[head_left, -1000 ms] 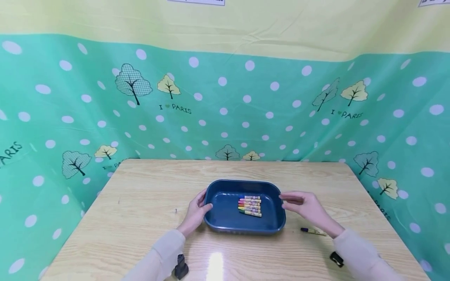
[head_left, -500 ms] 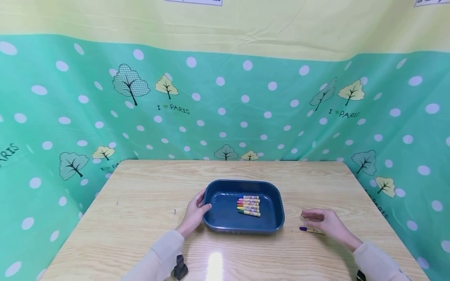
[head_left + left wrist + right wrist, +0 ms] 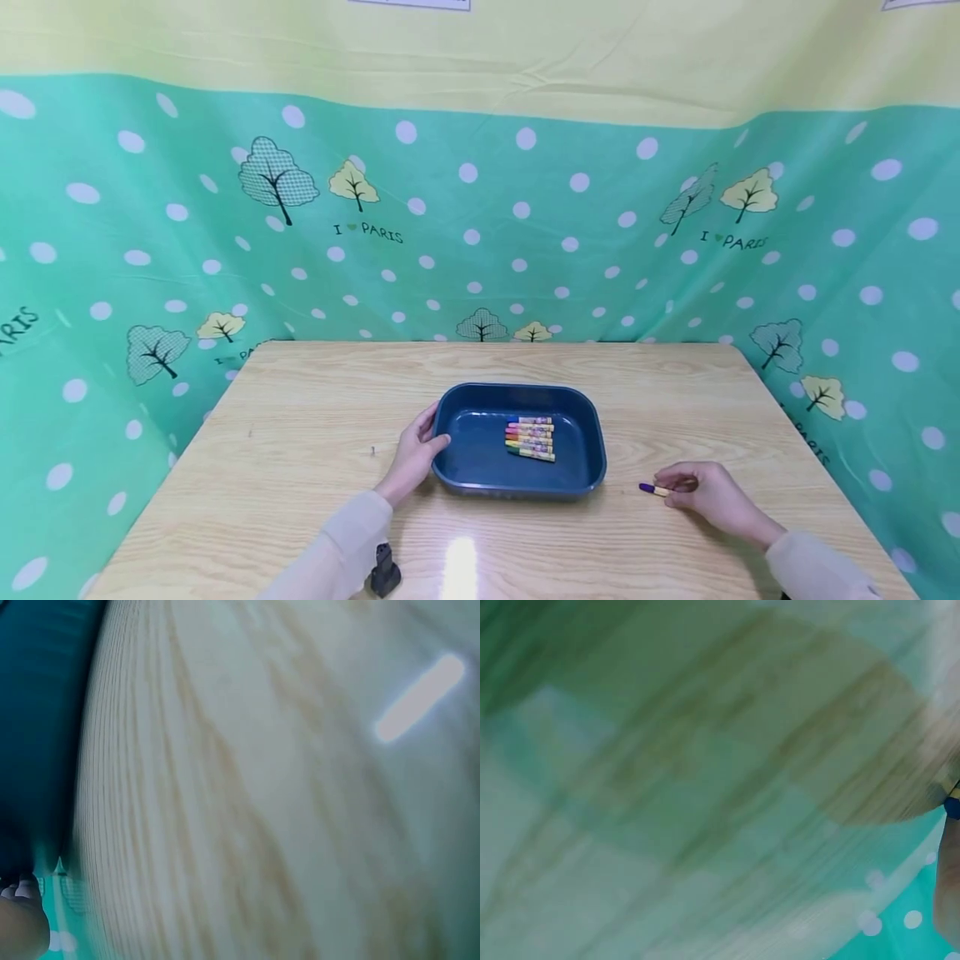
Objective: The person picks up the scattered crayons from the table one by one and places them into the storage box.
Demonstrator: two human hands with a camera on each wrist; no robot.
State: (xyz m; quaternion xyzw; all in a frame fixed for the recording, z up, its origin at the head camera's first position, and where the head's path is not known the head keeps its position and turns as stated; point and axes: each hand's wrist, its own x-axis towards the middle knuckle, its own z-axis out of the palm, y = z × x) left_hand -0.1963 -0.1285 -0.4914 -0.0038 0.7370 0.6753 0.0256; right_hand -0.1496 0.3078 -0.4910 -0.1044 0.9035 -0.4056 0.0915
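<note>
A dark blue rectangular tray (image 3: 480,483) stands on the table, with several crayons (image 3: 531,439) lying side by side in it. At its left end my left hand (image 3: 411,460) grips the rim, thumb over the edge. The left wrist view catches the tray's outer wall (image 3: 45,735) and part of that hand (image 3: 22,922). To the right of the tray, my right hand (image 3: 708,496) pinches a crayon with a dark purple tip (image 3: 651,488) by its rear part, which the fingers hide. Only the crayon's dark tip (image 3: 952,808) and a finger (image 3: 948,885) enter the right wrist view.
The light wooden table (image 3: 322,417) extends around the tray. A small black object (image 3: 386,573) is by the left forearm. A green dotted curtain (image 3: 480,250) hangs behind the table and at both sides.
My right hand has moved from the tray's right rim out to the right and down to the purple crayon, and now pinches it. The left hand has kept its hold on the tray.
</note>
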